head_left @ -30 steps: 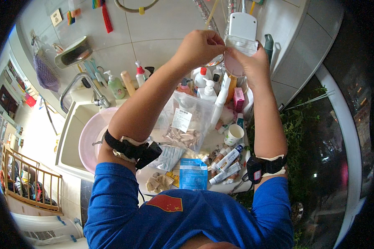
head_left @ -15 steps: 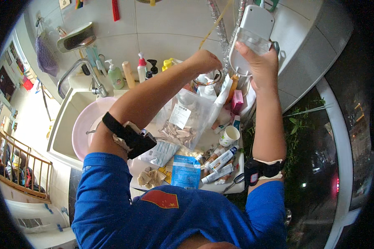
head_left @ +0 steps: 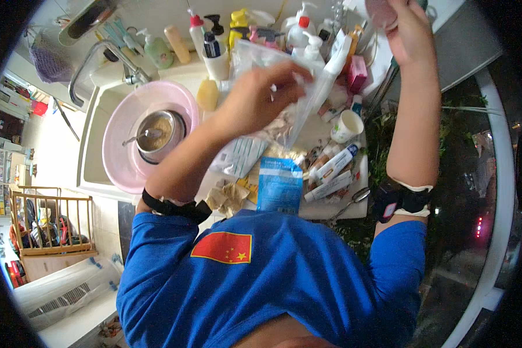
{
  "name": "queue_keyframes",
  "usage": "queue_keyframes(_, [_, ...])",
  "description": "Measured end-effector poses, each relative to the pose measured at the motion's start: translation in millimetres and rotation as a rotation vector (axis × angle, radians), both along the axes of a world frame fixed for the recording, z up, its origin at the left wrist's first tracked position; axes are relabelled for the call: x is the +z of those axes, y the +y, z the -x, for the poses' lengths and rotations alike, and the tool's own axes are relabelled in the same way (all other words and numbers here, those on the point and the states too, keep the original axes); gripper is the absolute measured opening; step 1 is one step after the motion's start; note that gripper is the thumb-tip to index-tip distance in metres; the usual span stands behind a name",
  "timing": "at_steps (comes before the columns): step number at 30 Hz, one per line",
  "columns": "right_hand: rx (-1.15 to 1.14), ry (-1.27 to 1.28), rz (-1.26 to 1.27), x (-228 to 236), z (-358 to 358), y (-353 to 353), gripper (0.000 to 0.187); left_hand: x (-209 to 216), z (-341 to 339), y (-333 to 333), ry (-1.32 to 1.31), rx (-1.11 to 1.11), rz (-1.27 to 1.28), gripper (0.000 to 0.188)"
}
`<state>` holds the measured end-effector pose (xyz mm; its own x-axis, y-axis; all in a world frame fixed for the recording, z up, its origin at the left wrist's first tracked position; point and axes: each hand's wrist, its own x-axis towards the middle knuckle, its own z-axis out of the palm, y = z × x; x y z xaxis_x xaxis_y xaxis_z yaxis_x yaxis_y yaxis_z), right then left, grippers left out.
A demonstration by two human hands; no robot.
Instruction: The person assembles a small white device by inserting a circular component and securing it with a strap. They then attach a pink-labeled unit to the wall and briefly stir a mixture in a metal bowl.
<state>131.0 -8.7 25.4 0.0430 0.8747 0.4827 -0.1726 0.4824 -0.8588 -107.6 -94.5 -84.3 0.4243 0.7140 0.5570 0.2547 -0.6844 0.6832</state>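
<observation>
Dull pink shows on the rounded thing (head_left: 381, 13) in the right hand (head_left: 410, 36). The shirt (head_left: 307, 272) is bright blue, its red patch (head_left: 214, 249) edged and starred in yellow. Pale pink basin (head_left: 117, 145), sky-blue pouch (head_left: 279, 188), magenta box (head_left: 358, 74) — and a white paper cup (head_left: 348, 126) marked with green.

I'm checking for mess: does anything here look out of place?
Two things: a crumpled tan sheet lies left of the blue pouch, like discarded wrapping, and a spoon-like utensil lies at the near right corner of the counter, where it might get knocked off.
</observation>
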Motion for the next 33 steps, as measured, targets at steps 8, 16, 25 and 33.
queue_keyframes(8, [0.096, 0.114, -0.022, 2, 10, -5, 0.024, -119, -13, -70, 0.521, -0.231, -0.05, 0.022])
queue_keyframes(16, [0.176, 0.097, -0.042, 2, 8, -8, 0.026, -141, -55, -53, 0.619, -0.279, -0.118, 0.017])
queue_keyframes(25, [0.023, 0.01, -0.012, -5, 1, -20, 0.027, -140, -65, -41, 0.405, -0.226, 0.235, 0.053])
queue_keyframes(33, [-0.032, -0.029, 0.068, -7, 15, -28, 0.028, -142, -60, -39, 0.18, -0.217, 0.47, 0.022])
